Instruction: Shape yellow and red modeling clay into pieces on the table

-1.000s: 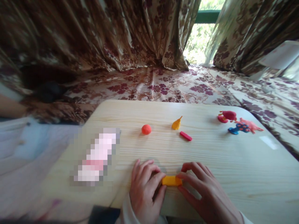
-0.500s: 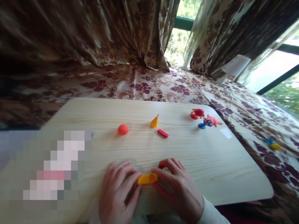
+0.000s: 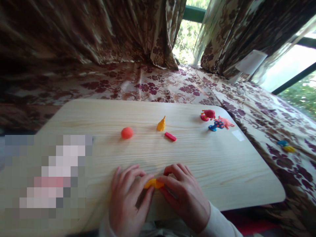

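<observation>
Both my hands rest at the near edge of a light wooden table (image 3: 222, 171). My left hand (image 3: 128, 200) and my right hand (image 3: 184, 196) pinch a small orange piece of clay (image 3: 153, 183) between their fingertips, one hand at each end. The clay lies low against the tabletop and is partly covered by my fingers. Farther back on the table sit an orange-red clay ball (image 3: 126, 132), a yellow clay cone (image 3: 161, 124) and a short red clay stick (image 3: 170, 136).
Small clay figures in red, blue and pink (image 3: 216, 119) stand at the table's far right corner. A blurred-out patch covers the table's left part. A flowered cloth (image 3: 160, 85) and curtains lie beyond; blue and yellow clay bits (image 3: 285, 146) rest on the cloth at right.
My hands have drawn closer together, and the orange clay piece shows shorter and more bent than before. The view has swung to the right.
</observation>
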`<state>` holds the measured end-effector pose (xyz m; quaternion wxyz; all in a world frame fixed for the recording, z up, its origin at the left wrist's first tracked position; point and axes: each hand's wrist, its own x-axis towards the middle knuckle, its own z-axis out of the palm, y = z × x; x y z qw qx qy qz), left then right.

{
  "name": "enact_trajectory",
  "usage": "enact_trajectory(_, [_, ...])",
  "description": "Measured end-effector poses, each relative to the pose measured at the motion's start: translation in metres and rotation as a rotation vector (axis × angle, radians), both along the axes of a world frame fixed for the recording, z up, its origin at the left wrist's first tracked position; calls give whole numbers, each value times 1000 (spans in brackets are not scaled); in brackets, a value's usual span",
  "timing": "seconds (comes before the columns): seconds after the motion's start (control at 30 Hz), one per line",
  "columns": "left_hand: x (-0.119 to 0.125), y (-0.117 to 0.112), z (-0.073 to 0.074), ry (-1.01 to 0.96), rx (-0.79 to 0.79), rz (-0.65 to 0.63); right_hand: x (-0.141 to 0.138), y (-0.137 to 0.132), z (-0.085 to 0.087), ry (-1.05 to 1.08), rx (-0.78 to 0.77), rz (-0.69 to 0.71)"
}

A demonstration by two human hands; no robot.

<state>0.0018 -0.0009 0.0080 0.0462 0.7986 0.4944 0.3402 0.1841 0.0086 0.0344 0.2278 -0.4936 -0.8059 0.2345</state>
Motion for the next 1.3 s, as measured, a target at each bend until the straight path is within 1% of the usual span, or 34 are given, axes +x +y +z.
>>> enact_trajectory(0.1, [1,-5,3,-56,30,-15,0,0,1,0,8,-4])
enact_trajectory(0.2, [0,-10,4,-96,11,-15,1,-2,2,-9,25,7])
enact_trajectory(0.43, [-2,-15,7,-19,1,-42,2,-7,2,-24,106,4])
enact_trajectory(0.6, [-1,-16,9,10,-16,-65,1,-7,2,-40,123,6])
enact_trajectory(0.7, [-2,-15,7,-3,1,-64,1,-6,2,-42,107,13])
enact_trajectory(0.77, [-5,-13,4,-14,17,-25,2,-5,3,-45,91,20])
enact_trajectory(0.83, [-10,-10,1,30,38,-18,3,-4,3,-48,87,17])
enact_trajectory(0.9, [-14,-9,-2,102,56,-41,4,-5,4,-57,98,4])
enact_trajectory(0.97, [-17,-9,-2,154,75,-65,4,-8,5,-89,103,10])
enact_trajectory(1.03, [-17,-9,-1,161,78,-51,3,-14,5,-149,104,47])
enact_trajectory(1.1, [-15,-9,0,150,71,-37,0,-19,4,-217,104,80])
enact_trajectory(1.17, [-13,-9,1,122,53,-17,-2,-22,3,-270,105,86])
enact_trajectory(1.3, [-10,-9,1,82,33,-6,-4,-23,3,-306,91,90])
